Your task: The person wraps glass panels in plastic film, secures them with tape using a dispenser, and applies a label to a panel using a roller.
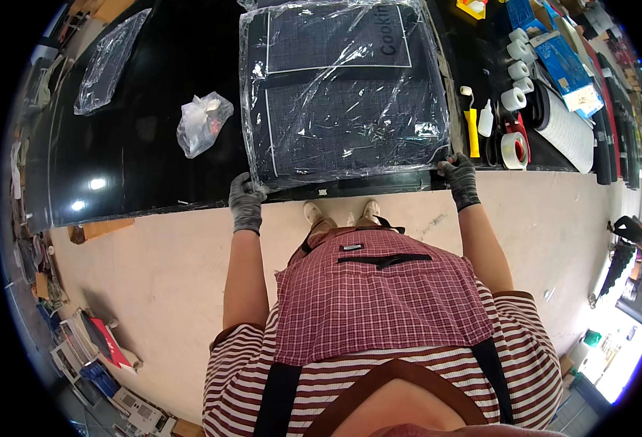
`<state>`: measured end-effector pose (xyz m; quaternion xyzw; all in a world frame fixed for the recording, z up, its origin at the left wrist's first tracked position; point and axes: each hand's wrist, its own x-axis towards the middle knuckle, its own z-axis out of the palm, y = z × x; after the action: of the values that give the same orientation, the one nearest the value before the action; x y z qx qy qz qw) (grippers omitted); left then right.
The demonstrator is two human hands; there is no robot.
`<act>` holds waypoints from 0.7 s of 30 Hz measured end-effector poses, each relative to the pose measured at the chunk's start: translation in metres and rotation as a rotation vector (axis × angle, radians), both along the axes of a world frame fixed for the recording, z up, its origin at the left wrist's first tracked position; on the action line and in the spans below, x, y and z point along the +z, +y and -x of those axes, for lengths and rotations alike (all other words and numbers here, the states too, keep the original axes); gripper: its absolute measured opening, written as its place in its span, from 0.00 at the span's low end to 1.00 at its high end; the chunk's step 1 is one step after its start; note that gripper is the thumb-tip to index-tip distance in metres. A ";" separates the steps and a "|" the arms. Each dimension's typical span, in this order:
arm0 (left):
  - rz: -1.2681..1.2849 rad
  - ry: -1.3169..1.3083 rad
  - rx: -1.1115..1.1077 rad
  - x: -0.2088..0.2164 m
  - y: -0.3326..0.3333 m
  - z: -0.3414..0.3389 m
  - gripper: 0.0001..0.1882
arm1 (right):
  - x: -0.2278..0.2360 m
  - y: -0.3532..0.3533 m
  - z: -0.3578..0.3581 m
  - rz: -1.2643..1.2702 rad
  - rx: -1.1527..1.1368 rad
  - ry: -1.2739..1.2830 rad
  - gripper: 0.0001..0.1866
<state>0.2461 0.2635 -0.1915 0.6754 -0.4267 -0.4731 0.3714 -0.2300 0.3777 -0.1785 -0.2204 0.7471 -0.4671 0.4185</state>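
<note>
A large clear plastic bag (pixel 350 171) lies on the black table, with dark grey woven mats (pixel 335 102) inside. The mats have pale border lines, and the far one carries dark lettering. My left hand (pixel 247 205), in a grey knitted glove, is closed at the bag's near left corner. At the near right corner my right hand (pixel 459 180), gloved alike, pinches the bag's edge between thumb and fingers. Creases and bright glare run across the plastic. How much of the plastic each hand holds is partly hidden by the fingers.
A crumpled plastic bag (pixel 203 125) and a flat wrapped piece (pixel 113 62) lie leftward on the black table (pixel 146 175). To the right are a yellow cutter (pixel 472 135), a white bottle (pixel 485 120), tape rolls (pixel 514 151), blue boxes (pixel 565 65) and a rolled light sheet (pixel 565 131).
</note>
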 end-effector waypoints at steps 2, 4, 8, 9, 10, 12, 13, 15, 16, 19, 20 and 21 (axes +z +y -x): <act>0.181 -0.504 -0.224 0.010 -0.006 0.009 0.24 | -0.006 -0.004 0.003 -0.135 0.179 0.450 0.12; 0.003 -0.717 -0.312 0.022 -0.012 0.009 0.24 | 0.005 -0.012 -0.003 -0.261 0.339 0.911 0.14; 0.056 -0.837 -0.276 0.022 -0.011 -0.014 0.16 | 0.010 0.008 0.009 -0.141 0.160 0.739 0.17; 0.077 -0.759 -0.256 0.023 -0.010 -0.025 0.14 | 0.013 0.011 0.012 -0.125 0.159 0.782 0.16; 0.107 -0.667 -0.246 0.022 -0.011 -0.021 0.13 | 0.011 0.008 0.007 -0.021 0.107 0.599 0.13; 0.274 -0.417 -0.310 0.054 -0.005 0.022 0.07 | 0.024 -0.006 -0.029 0.344 0.191 0.433 0.07; 0.296 -0.391 -0.368 0.048 0.000 0.036 0.08 | 0.036 -0.011 -0.056 0.423 0.217 0.223 0.06; 0.236 -0.481 -0.561 0.017 0.001 0.040 0.10 | 0.008 -0.015 -0.059 0.078 0.524 0.399 0.07; 0.226 -0.554 -0.555 0.013 0.000 0.039 0.10 | 0.023 -0.022 -0.060 -0.149 0.602 0.586 0.09; 0.029 -0.359 -0.444 0.005 -0.013 0.016 0.10 | 0.030 -0.023 -0.049 -0.068 0.279 0.472 0.10; 0.099 -0.355 -0.353 0.019 -0.016 0.011 0.10 | 0.050 -0.023 -0.048 0.034 0.116 0.649 0.10; 0.141 -0.382 -0.236 0.019 -0.023 0.003 0.12 | 0.049 -0.029 -0.033 0.082 0.047 0.772 0.11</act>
<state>0.2427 0.2408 -0.1729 0.6705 -0.5973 -0.3459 0.2722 -0.1970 0.3486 -0.1291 -0.4137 0.8250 -0.3694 0.1079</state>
